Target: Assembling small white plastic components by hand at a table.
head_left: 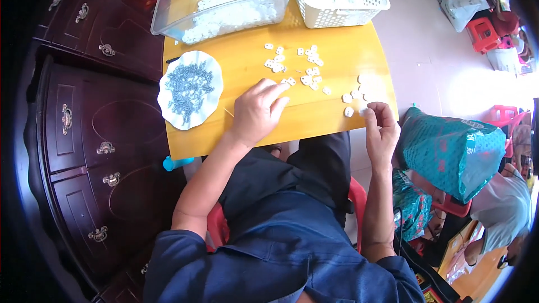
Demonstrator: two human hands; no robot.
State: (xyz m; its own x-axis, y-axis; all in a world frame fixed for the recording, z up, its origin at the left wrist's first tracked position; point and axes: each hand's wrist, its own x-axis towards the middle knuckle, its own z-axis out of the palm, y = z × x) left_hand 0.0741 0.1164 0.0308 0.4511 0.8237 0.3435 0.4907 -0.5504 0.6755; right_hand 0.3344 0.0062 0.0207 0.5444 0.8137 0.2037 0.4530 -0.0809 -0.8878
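On the yellow table [247, 98], my left hand [257, 113] reaches in from the left with thumb and index finger apart. Its index fingertip is at a small white piece with dark holes [291, 81]; whether it touches is hard to tell. Several more such pieces [275, 66] lie scattered just beyond. At the table's right edge my right hand [383, 132] pinches a small white plastic piece [363, 111], partly hidden by the fingers. A loose white piece [348, 111] lies beside those fingertips, and several others [359, 94] lie in bright glare behind.
A scalloped white plate [215, 96] of small grey metal-looking parts sits at left. A clear bin [168, 19] of white pieces and a white perforated basket [342, 18] stand at the back. Dark wooden cabinets [129, 118] line the left; a teal bag [449, 146] stands right.
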